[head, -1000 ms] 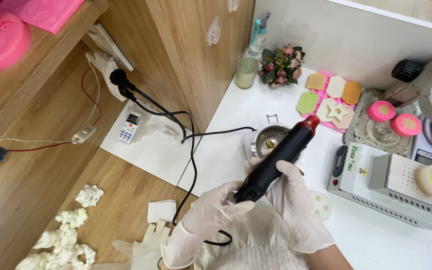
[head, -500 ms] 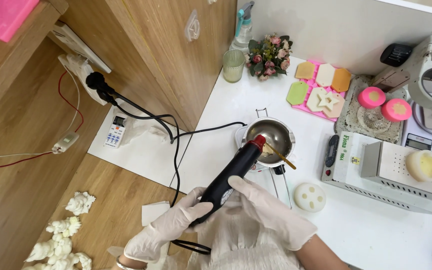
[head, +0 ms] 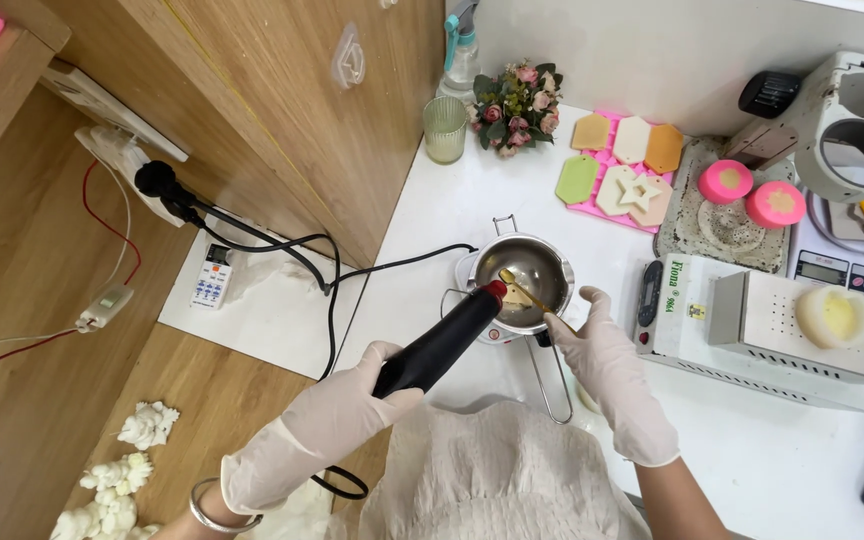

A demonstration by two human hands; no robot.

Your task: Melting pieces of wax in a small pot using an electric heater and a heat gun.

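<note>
- The left hand (head: 337, 415), gloved, has its fingers wrapped tight around the black heat gun (head: 439, 342); the gun's red tip sits at the near rim of the steel pot (head: 527, 270).
- The pot stands near the desk's (head: 432, 300) left edge, midway along it, with its wire handle pointing toward the person.
- The right hand (head: 607, 365), gloved, is just right of the pot; its fingers pinch the end of a thin wooden stick (head: 522, 292) that reaches into the pot.
- A pink mould tray (head: 617, 180) with pale shapes lies toward the desk's far edge.
</note>
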